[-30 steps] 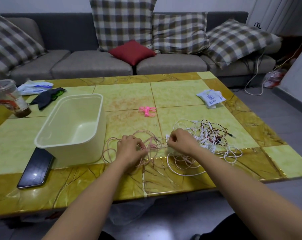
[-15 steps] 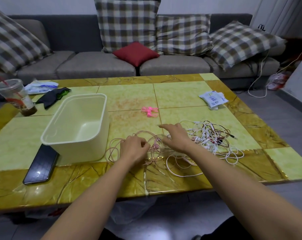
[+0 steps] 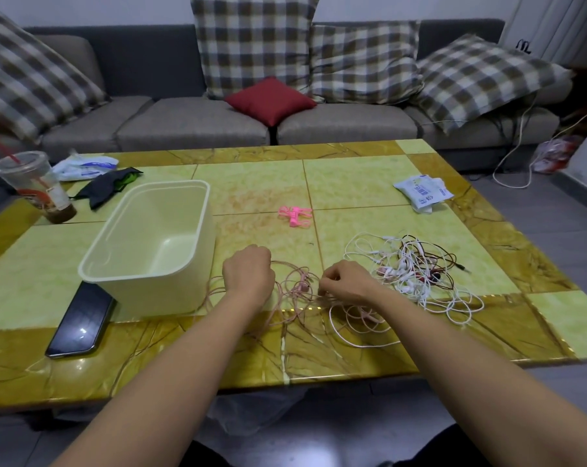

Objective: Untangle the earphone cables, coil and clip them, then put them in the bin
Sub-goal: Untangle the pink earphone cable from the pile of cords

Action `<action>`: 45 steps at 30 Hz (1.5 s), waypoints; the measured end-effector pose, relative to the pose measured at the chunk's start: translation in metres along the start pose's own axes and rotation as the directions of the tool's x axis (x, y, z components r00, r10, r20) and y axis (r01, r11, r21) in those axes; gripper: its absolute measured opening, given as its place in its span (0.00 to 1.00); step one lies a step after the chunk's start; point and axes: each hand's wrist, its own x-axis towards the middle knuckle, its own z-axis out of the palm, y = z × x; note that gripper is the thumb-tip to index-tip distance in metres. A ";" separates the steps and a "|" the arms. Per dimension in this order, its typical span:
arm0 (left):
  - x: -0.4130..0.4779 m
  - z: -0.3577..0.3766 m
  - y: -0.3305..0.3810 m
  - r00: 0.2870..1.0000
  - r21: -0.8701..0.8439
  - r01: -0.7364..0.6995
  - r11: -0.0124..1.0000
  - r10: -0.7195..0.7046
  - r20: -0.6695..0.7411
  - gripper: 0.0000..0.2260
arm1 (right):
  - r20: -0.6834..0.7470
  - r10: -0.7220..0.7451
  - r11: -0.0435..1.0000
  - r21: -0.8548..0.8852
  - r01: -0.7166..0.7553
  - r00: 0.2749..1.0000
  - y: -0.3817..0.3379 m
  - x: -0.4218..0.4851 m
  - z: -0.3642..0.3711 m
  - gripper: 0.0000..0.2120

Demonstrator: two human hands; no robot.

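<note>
**Here, two hands tease a pink earphone cable apart at the table's near edge**

Head view: Both bare forearms reach forward over a yellow-green tiled table (image 3: 352, 183). The left hand (image 3: 248, 274) lies knuckles up with its fingers curled under. A pink strand runs out from beneath them, so it seems to hold the pink earphone cable (image 3: 295, 288) down as an anchor. The right hand (image 3: 344, 281) sits just beside it, thumb and fingertips pinched on a strand of the same cable, probably to draw one loop free of the rest. The cable sprawls in loose loops between and below the hands, touching the tabletop.

To the right, near the right wrist, a heap of white and dark red earphones (image 3: 416, 267) waits, still knotted together. The pale bin (image 3: 170, 291) stands just left of the left hand with nothing seen inside it, close enough for a short drop once a coil is ready. The pink clips (image 3: 295, 215) lie beyond the hands, untouched, within easy reach.

A dark phone (image 3: 79, 320) rests against the bin's near corner. A plastic drink cup (image 3: 35, 187) stands at the far left, and a white packet (image 3: 421, 192) lies at the far right.
</note>
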 end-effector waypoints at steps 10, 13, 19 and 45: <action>0.012 0.027 0.002 0.975 -0.078 0.015 0.997 0.003 0.222 0.15 | -0.109 -0.067 0.988 -0.146 0.051 0.992 -0.009 0.000 -0.005 0.21; 0.010 0.033 -0.001 0.951 -0.091 0.065 0.994 -0.034 0.307 0.16 | 0.029 -0.049 0.991 -0.123 0.052 0.998 -0.011 0.004 0.003 0.22; 0.004 0.026 -0.008 0.993 -0.318 0.113 0.941 -0.094 0.076 0.18 | -0.152 -0.041 0.999 -0.039 0.036 0.988 -0.007 0.006 0.002 0.03; -0.005 -0.023 0.005 0.835 -0.910 0.402 -0.105 -0.366 0.411 0.11 | -0.486 0.185 0.968 -0.061 -0.244 0.854 0.030 -0.041 -0.043 0.10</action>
